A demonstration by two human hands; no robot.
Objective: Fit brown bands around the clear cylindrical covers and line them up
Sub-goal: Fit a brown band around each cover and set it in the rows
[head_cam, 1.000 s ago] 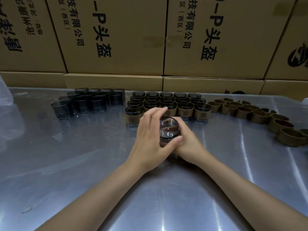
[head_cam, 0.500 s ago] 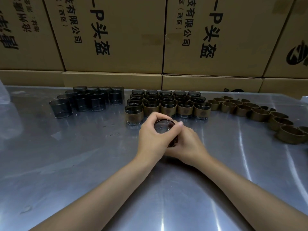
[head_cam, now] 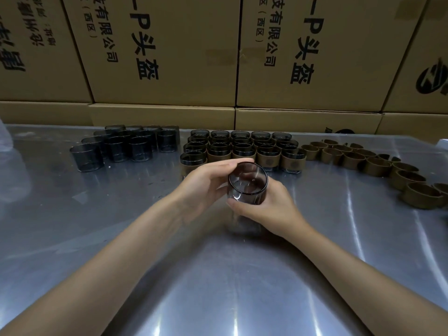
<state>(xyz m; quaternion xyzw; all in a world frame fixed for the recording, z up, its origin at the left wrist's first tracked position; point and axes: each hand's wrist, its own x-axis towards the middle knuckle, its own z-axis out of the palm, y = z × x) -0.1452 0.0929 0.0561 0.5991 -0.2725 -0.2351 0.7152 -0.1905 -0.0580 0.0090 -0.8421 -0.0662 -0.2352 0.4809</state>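
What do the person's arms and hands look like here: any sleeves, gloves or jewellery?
Both forearms are bare as far as the frame shows: no sleeves in view. The left hand and right hand wear no gloves; no watch, bracelet or ring is visible. Fingernails look short and unpainted.

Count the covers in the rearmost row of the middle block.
5 covers, side by side along the far edge of the block: leftmost, second, middle, fourth, rightmost. The rows in front hide their lower parts.
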